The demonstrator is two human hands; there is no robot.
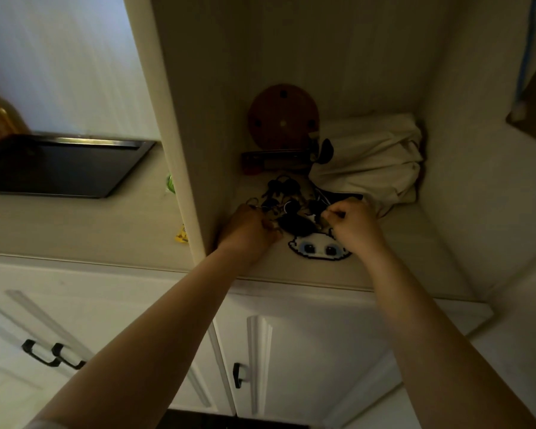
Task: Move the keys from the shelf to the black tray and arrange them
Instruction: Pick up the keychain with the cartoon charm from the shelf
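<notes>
A dark heap of keys (pixel 287 196) with rings and fobs lies on the shelf (pixel 415 243) inside a pale cabinet niche. My left hand (pixel 250 231) is closed on the left side of the heap, pinching a key near a metal ring. On the right side, my right hand (pixel 355 226) has its fingers closed on another part of the bunch. A white pixel-style charm with blue eyes (pixel 319 248) lies at the heap's front edge between my wrists. The black tray (pixel 59 168) sits on the counter to the left, beyond the niche's side wall.
Behind the keys stand a round wooden disc (pixel 283 116), a dark flat box (pixel 276 159) and a bunched cream cloth bag (pixel 372 159). The niche's left side wall (pixel 180 168) separates shelf and tray. A yellow scrap (pixel 181 235) lies on the counter. White cabinet doors with black handles are below.
</notes>
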